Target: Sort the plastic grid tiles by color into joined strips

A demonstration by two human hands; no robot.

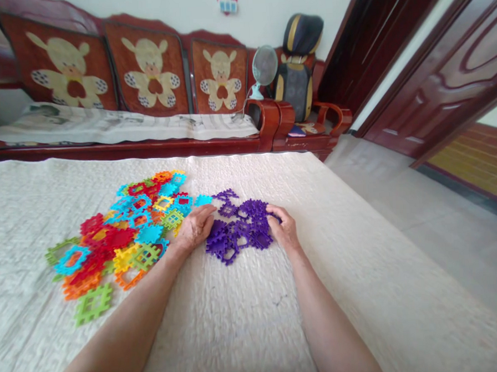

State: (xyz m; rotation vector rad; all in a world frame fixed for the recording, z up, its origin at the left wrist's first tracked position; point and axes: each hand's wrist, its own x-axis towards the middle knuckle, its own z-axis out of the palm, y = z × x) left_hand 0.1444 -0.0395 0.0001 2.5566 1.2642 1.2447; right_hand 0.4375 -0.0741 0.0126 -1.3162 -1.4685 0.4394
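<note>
A heap of purple interlocking plastic tiles (238, 226) lies on a cream quilted cloth (247, 314). My left hand (195, 226) rests against the heap's left side, fingers curled over its edge. At the right side of the heap my right hand (283, 226) has its fingers bent onto the tiles. Whether either hand grips a tile is hidden. Left of my left hand spreads a mixed pile of red, blue, yellow, green and orange tiles (122, 237).
A dark wooden sofa (146, 141) with bear-print cushions stands behind the cloth, with a small fan (263, 68) and a massage cushion (298, 67) at its right end. Wooden doors (434, 71) and bare floor lie to the right.
</note>
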